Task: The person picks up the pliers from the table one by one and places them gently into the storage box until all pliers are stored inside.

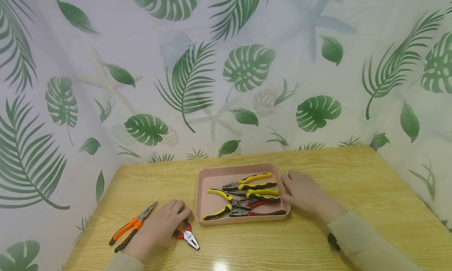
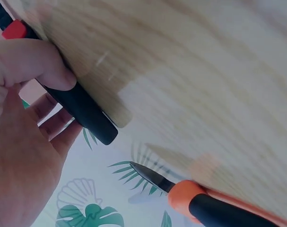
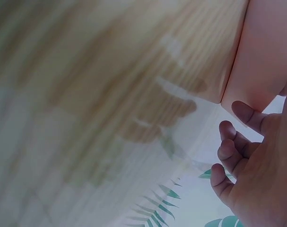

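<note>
On the wooden table (image 1: 318, 243), my left hand (image 1: 159, 227) curls around the red-and-black pliers (image 1: 187, 233) beside the orange pliers (image 1: 132, 226); my right hand (image 1: 303, 190), fingers relaxed, rests against the pink tray (image 1: 212, 173).

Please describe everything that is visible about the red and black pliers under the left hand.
The red and black pliers lie flat on the wooden table, just left of the pink tray's near corner. The bare metal jaws look closed and point toward the person. The handles carry red and black sleeves, probably rubber or plastic. The left hand covers the handles, its fingers curled round them; the left wrist view shows the thumb pressing one black handle. The orange pliers lie apart on the hand's other side.
</note>
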{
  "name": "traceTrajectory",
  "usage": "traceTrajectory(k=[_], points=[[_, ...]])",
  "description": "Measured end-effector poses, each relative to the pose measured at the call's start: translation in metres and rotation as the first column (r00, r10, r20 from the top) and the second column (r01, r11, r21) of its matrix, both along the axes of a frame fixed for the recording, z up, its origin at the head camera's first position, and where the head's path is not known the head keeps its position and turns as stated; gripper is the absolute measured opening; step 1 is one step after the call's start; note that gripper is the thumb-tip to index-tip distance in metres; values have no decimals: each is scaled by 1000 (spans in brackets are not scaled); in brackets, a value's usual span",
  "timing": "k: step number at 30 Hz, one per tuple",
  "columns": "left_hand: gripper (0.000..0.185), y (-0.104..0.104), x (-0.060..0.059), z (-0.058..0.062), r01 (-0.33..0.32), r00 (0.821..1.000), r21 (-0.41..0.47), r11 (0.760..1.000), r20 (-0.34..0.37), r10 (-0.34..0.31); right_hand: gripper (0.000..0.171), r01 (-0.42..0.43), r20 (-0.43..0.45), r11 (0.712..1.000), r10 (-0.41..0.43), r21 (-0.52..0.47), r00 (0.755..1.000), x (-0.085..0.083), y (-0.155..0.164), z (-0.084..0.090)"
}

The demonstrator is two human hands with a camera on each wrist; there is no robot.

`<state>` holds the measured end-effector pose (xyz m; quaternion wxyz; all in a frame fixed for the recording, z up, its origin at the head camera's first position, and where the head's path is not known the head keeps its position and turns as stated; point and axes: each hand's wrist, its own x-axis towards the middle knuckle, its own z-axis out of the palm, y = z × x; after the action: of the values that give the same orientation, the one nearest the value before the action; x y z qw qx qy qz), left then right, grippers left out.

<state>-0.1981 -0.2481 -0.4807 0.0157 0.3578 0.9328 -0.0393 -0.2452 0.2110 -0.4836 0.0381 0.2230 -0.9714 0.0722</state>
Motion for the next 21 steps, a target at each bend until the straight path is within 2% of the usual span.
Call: traceTrajectory(k=[4, 14, 21], points=[[78, 0, -2, 1, 3, 1000, -14, 1000, 11, -2, 18, 0, 3, 1000, 0, -1, 1000, 0, 0, -1], [69, -1, -4, 5, 24, 1000, -12, 1000, 7, -24, 20, -5, -5, 1000, 5, 14, 1000, -2, 1, -1], [69, 1, -1, 6, 49, 998, -55, 997, -27, -51, 20, -9, -13, 1000, 9, 15, 1000, -1, 1, -2]])
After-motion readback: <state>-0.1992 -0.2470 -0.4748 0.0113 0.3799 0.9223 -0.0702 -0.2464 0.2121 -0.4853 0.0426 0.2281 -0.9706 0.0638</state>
